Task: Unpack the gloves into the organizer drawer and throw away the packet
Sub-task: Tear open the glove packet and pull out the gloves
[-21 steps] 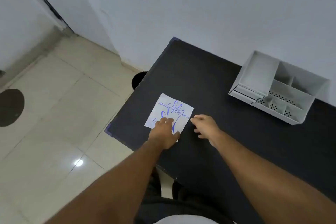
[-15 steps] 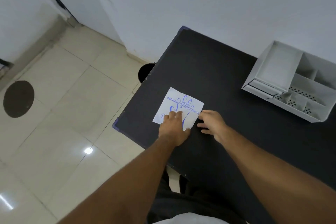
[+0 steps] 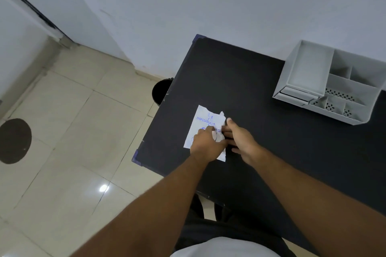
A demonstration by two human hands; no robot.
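Pinning the glove packet (image 3: 201,126) near the black table's (image 3: 240,81) left edge, the left hand (image 3: 205,145) grasps its paper while the right hand (image 3: 240,137) pinches the lifted edge; uneven pulling could rip the gloves inside, far from the organizer (image 3: 302,73).

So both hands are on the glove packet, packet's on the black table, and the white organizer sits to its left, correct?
Not quite: the head view shows the white organizer to the right of the glove packet, by the wall. The rest holds: left hand and right hand are on the packet, on the black table.
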